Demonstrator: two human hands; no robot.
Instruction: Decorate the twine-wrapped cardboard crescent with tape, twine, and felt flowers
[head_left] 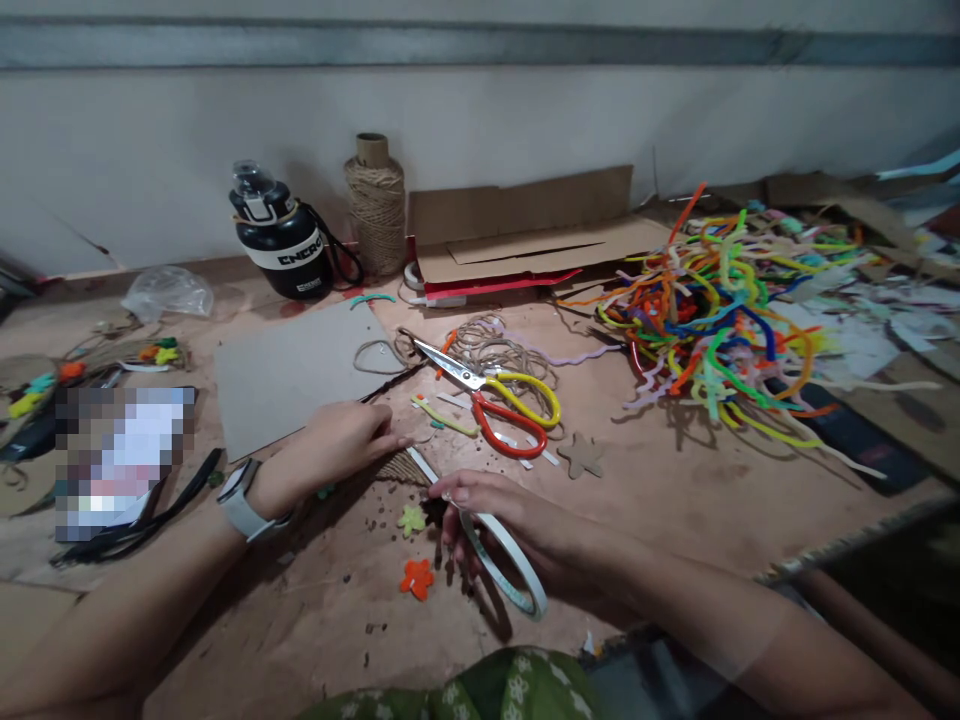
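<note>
My left hand [341,440], with a white watch on its wrist, presses its fingertips down on a small twine-wrapped piece [401,466] on the brown table. My right hand [499,525] grips a thin roll of white tape [504,556], and a strip pulled from it runs up toward the twine piece. A small green flower shape [411,519] and an orange flower shape [417,578] lie just left of my right hand. Scissors [491,392] with one yellow and one red handle rest beyond both hands.
A grey card sheet [292,375] lies at centre left. A black bottle [281,235] and a twine spool [375,205] stand by the wall, beside folded cardboard [525,245]. A heap of coloured pipe cleaners [720,310] fills the right. Loose twine [487,345] lies behind the scissors.
</note>
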